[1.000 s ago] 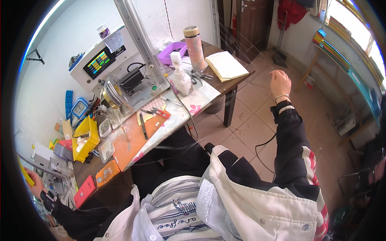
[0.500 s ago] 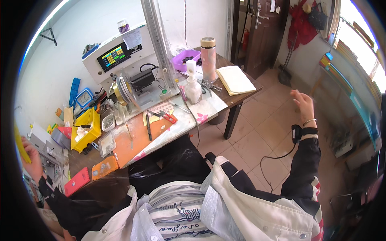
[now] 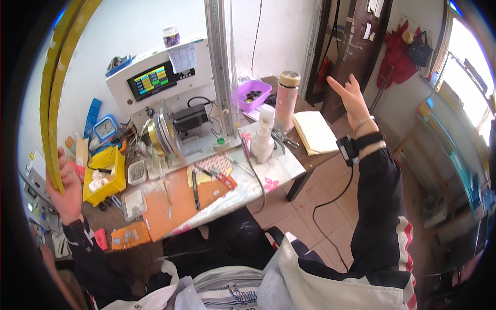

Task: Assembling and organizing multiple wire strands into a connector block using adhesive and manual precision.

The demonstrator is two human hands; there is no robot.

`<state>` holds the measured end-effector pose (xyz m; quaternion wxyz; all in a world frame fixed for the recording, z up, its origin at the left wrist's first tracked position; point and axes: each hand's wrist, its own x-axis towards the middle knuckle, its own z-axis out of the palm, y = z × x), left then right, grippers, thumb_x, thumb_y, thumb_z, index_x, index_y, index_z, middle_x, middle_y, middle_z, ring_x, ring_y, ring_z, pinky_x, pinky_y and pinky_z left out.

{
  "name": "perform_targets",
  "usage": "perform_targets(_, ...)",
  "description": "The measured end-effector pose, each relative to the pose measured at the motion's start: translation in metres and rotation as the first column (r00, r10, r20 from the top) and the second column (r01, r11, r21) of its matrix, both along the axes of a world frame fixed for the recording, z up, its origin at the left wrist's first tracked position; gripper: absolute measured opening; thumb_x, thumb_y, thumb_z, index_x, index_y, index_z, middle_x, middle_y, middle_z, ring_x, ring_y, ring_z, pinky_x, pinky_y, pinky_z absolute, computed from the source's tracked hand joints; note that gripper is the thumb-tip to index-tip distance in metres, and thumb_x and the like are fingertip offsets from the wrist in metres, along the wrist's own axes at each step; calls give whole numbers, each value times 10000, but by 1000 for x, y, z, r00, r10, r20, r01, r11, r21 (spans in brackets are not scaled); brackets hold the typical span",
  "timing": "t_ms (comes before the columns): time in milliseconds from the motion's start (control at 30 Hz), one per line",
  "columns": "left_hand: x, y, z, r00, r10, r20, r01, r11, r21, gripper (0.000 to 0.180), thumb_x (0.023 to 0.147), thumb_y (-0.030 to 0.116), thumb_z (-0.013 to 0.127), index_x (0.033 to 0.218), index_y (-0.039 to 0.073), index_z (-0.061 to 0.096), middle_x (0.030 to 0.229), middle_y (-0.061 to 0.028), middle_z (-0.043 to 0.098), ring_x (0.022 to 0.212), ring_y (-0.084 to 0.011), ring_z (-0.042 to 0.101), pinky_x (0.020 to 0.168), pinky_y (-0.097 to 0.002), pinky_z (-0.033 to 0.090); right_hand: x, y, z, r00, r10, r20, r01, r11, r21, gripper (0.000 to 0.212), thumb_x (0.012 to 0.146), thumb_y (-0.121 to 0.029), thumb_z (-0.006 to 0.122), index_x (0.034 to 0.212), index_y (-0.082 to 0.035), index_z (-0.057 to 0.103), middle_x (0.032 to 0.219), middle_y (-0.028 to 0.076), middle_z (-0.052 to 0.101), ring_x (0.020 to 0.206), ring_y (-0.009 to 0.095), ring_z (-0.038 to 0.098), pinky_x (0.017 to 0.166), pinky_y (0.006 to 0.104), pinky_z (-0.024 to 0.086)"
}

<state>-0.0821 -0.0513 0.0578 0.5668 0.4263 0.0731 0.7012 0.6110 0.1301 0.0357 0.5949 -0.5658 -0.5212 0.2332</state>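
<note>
At the left edge, my left hand [image 3: 67,190] is closed round the lower end of a long yellow band [image 3: 58,98]. Two curved strips of it rise side by side and run out at the top. My right hand [image 3: 354,103] is raised at the right, holding nothing, its fingers apart. Below and behind it lies a pale notebook [image 3: 315,133] on the table's right corner. A machine with wheel-like discs [image 3: 161,132] and a lit panel [image 3: 152,80] stands at the table's back, well clear of both hands.
A yellow bin [image 3: 106,175] stands right of my left hand. On the orange mat [image 3: 178,204] lie a black pen-like tool [image 3: 196,190] and a red-handled cutter [image 3: 225,179]. A white bottle [image 3: 262,142], pink flask [image 3: 286,101] and purple basket [image 3: 251,96] stand farther right. A cable [image 3: 316,219] hangs from my right wrist.
My left hand has come inward, and much more of the yellow band now shows, upright. The right hand has moved left and up, fingers more spread. The view has shifted slightly.
</note>
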Motion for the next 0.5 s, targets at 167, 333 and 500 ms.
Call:
perform_targets(167,-41,5,-24,996,-46,74,44,999,16,466,987,70,511,1399,-48,328,907,-26,397,720,-102,426,628,-235,407,-28,96,42,998,49,43,-51,998,37,1340,716,-470,864,1552,19,-63,1596,313,96,1508,342,116,1203,386,130)
perform_targets(333,-72,-18,-33,982,116,150,-108,993,-55,439,993,53,457,1396,-36,309,879,-7,354,695,-107,391,632,-259,370,-72,158,59,823,-199,532,123,977,175,1370,686,-474,867,1543,26,-79,1547,338,231,1460,397,260,1183,383,265)
perform_targets(500,-81,-20,-54,984,22,176,-34,997,66,431,1027,125,408,1408,-43,296,846,3,314,688,-107,376,632,-274,353,-54,212,53,734,-182,654,335,935,-115,1046,730,-501,802,1504,-22,286,1368,204,562,1325,373,470,1105,412,376)
